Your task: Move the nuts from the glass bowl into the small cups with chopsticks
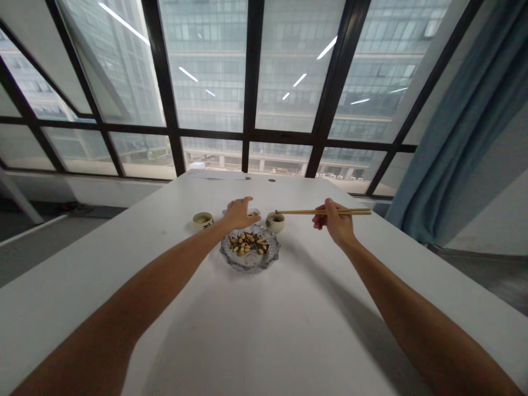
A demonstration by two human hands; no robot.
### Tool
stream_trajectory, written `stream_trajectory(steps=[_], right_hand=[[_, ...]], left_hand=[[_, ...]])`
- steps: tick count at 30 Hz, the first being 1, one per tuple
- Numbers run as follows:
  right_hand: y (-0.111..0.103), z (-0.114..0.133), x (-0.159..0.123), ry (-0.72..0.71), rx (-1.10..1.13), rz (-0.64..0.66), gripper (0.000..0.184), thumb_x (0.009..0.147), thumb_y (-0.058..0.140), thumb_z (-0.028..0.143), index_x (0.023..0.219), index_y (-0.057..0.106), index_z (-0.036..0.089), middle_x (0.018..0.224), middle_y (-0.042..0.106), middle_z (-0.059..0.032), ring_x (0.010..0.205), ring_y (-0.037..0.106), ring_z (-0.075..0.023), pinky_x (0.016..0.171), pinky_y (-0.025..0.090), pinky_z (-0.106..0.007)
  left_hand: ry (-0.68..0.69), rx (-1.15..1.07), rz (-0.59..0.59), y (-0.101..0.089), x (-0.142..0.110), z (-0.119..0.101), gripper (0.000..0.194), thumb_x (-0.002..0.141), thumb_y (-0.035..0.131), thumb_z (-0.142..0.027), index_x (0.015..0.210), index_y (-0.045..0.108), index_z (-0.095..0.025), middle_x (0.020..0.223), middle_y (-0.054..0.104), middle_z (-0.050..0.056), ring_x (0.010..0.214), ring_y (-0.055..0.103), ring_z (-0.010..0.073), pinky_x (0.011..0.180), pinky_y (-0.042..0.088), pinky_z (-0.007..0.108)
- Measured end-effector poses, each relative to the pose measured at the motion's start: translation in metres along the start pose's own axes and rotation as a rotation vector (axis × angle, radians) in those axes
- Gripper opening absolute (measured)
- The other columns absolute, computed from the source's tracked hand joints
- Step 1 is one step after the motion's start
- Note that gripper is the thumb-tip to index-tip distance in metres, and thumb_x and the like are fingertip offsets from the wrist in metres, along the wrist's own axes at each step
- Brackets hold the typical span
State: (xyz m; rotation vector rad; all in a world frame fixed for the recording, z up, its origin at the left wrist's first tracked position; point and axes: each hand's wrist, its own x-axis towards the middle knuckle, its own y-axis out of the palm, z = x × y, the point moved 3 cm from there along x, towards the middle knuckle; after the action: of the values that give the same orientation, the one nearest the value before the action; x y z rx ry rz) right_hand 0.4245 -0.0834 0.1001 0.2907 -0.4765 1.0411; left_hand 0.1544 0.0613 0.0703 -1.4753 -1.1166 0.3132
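While right hand [336,221] holds chopsticks [299,212] right of the glass dish [249,266], can't tell the grip on left hand [238,214]; white bench [264,335] underneath, windows [208,66] beyond, blue curtain [445,148] far right.

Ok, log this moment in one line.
right grip: holding chopsticks, tips at cup; left grip: just beyond glass dish, contact unclear; dish: nuts

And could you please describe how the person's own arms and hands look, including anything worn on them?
Both the left hand and the right hand are bare, without gloves. The left arm and right arm show no sleeve, watch or bracelet in view, and I can make out no ring or marking.
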Motion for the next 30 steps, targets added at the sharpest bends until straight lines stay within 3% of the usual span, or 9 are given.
stream_trajectory(steps=[3,6,9,17,23,30], right_hand=[[-0.003,-0.006,0.001,0.018,0.008,-0.010,0.065,0.077,0.064,0.082,0.069,0.062,0.017,0.048,0.063,-0.0047,0.033,0.055,-0.0142,0.031,0.043,-0.024],[-0.006,-0.009,0.001,0.025,-0.009,-0.010,0.065,0.077,0.063,0.082,0.068,0.061,0.018,0.047,0.062,-0.0046,0.033,0.055,-0.0145,0.031,0.043,-0.024],[-0.007,-0.009,0.000,0.011,-0.031,-0.006,0.065,0.079,0.061,0.082,0.068,0.061,0.018,0.047,0.063,-0.0049,0.033,0.055,-0.0149,0.031,0.042,-0.025],[-0.003,-0.007,-0.006,-0.039,-0.057,0.005,0.065,0.082,0.056,0.082,0.068,0.062,0.019,0.047,0.062,-0.0039,0.033,0.054,-0.0146,0.031,0.040,-0.025],[0.000,-0.011,-0.009,-0.122,-0.328,0.154,0.064,0.083,0.058,0.081,0.071,0.068,0.018,0.054,0.067,-0.0046,0.042,0.061,-0.0157,0.039,0.046,-0.025],[0.010,0.003,-0.018,-0.255,-0.524,0.179,0.066,0.090,0.049,0.078,0.061,0.064,0.021,0.051,0.065,-0.0046,0.045,0.061,-0.0166,0.046,0.047,-0.027]], left_hand=[[0.093,0.019,0.170,0.027,0.022,-0.049,0.084,0.083,0.068,-0.057,0.149,0.035,-0.018,0.150,0.053,0.020,0.144,0.044,0.0351,0.123,0.019,0.057],[0.078,0.026,0.276,0.040,0.033,-0.067,0.080,0.085,0.066,-0.053,0.150,0.033,-0.019,0.146,0.058,0.017,0.144,0.046,0.0321,0.124,0.012,0.058],[0.093,-0.018,0.305,0.039,0.035,-0.069,0.074,0.084,0.070,-0.047,0.146,0.036,-0.024,0.137,0.067,0.011,0.137,0.054,0.0297,0.123,0.015,0.058],[0.211,-0.096,0.187,0.031,0.026,-0.067,0.080,0.070,0.083,-0.035,0.139,0.043,-0.025,0.126,0.073,0.008,0.121,0.065,0.0300,0.112,0.038,0.047],[0.184,-0.091,0.179,0.034,0.025,-0.065,0.078,0.072,0.081,-0.036,0.139,0.043,-0.025,0.128,0.072,0.006,0.120,0.066,0.0292,0.105,0.046,0.042],[0.122,-0.046,0.199,0.037,0.028,-0.064,0.067,0.081,0.074,-0.042,0.139,0.045,-0.024,0.135,0.069,0.011,0.124,0.064,0.0329,0.106,0.046,0.046]])
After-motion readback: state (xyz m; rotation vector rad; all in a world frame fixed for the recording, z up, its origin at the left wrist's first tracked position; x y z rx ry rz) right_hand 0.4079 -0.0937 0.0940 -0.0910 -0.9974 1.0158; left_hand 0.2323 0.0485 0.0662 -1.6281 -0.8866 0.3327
